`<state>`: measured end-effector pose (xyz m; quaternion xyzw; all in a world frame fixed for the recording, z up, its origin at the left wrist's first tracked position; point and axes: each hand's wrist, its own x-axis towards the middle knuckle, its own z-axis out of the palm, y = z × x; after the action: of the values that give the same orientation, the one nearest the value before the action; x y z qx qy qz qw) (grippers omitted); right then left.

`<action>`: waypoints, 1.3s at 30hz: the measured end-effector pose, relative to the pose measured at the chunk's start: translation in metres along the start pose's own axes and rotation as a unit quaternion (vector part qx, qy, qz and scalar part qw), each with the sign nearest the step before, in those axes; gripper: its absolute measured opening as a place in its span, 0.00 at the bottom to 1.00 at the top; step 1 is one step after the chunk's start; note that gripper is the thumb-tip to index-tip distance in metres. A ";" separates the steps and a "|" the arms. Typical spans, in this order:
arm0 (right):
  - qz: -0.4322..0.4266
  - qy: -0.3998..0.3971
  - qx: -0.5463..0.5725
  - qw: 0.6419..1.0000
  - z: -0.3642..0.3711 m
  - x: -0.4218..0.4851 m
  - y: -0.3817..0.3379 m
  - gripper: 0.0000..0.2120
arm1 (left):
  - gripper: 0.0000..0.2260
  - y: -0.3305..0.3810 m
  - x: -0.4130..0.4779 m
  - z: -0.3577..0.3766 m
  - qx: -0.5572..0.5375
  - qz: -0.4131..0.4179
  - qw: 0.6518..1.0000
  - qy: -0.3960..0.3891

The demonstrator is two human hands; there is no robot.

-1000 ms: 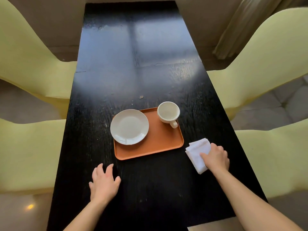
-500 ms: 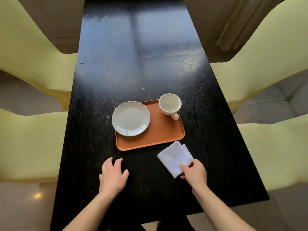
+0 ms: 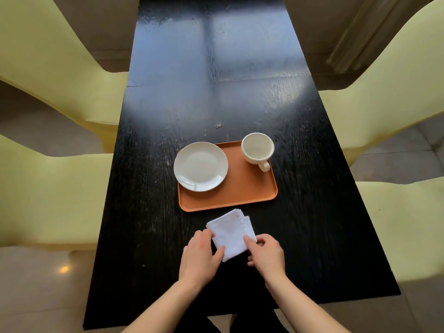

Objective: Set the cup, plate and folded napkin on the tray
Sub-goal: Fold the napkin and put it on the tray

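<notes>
A: What's changed? Start at the hands.

B: Right hand (image 3: 265,254) dragged the napkin (image 3: 231,233) from the table's right edge to centre, just in front of the tray (image 3: 242,188). 1 s ago it lay well right of the tray with only the right hand on it. Left hand (image 3: 200,257) was flat on the table (image 3: 153,212) then; now it has come in to the napkin's left side.

A: Meaning for the task?

B: Napkin's the last of 3 items. Plate (image 3: 200,166) and cup (image 3: 257,147) sit on the tray already, same spots as before. My read: both hands are squaring or tidying the fold before lifting it on.

A: Grip state?

B: Right: fingers curled, thumb and index pinching the napkin's right corner, so closed on cloth. Left: loosely curled, fingertips and thumb touching the left edge; pinching or just pressing, can't tell.

A: Where's the napkin exactly?

B: Flat on the table, turned diamond-wise, far corner close to the tray's near rim but not touching. Folded layers show at the far right edge.

A: Room on the tray?

B: Bare orange patch, front right, below the cup handle. Likely landing spot. Plate overhangs the left rim slightly.

A: Risk?

B: Layers could fan apart if lifted by 1 corner.
</notes>
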<state>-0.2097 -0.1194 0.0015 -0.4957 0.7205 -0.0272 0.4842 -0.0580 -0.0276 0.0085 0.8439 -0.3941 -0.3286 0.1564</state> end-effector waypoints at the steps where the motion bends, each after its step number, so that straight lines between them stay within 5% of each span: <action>1: -0.017 0.010 -0.001 1.000 -0.003 0.001 -0.002 0.07 | 0.16 0.004 0.000 0.001 -0.029 -0.008 1.000 -0.006; 8: -0.249 -0.073 -0.081 0.962 0.014 -0.019 -0.013 0.05 | 0.20 0.020 0.011 -0.006 -0.236 -0.124 0.963 -0.025; 11: -0.299 -0.130 -0.107 0.939 0.019 -0.027 -0.016 0.11 | 0.09 0.019 0.012 -0.009 -0.281 -0.156 0.947 -0.021; 15: -0.235 -0.168 -0.021 0.957 0.009 -0.024 -0.015 0.12 | 0.11 0.018 0.014 -0.007 -0.326 -0.206 0.922 -0.026; 18: -0.211 0.006 -0.031 0.977 -0.003 -0.007 -0.011 0.11 | 0.12 0.016 0.018 -0.004 -0.277 -0.209 0.938 -0.004; 20: -0.185 0.048 -0.078 0.978 -0.009 0.004 -0.011 0.14 | 0.12 0.019 0.019 -0.003 -0.229 -0.204 0.952 0.014; 24: -0.156 -0.021 -0.160 0.974 0.000 0.013 -0.009 0.15 | 0.10 0.036 0.022 -0.003 -0.137 -0.193 0.971 0.035; 28: -0.138 -0.046 -0.115 0.983 0.006 0.015 -0.008 0.13 | 0.06 0.053 0.021 0.002 -0.095 -0.157 0.981 0.059; 31: -0.131 -0.048 -0.065 0.988 0.002 0.019 -0.008 0.12 | 0.17 0.057 0.017 0.017 -0.086 -0.093 0.992 0.031; 34: -0.141 -0.046 -0.060 0.987 0.000 0.023 -0.010 0.14 | 0.19 0.049 0.009 0.028 -0.040 -0.030 0.999 0.002; 36: -0.138 -0.048 -0.070 0.987 -0.001 0.027 -0.014 0.19 | 0.17 0.036 0.005 0.028 -0.053 -0.030 0.997 0.040; 39: -0.143 -0.022 -0.111 0.983 0.002 0.032 -0.023 0.13 | 0.18 0.016 0.003 0.019 -0.044 -0.087 0.989 0.113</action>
<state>-0.1941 -0.1535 -0.0090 -0.6450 0.6295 -0.0047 0.4331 -0.0785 -0.0403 0.0022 0.8988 -0.2846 -0.2608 0.2077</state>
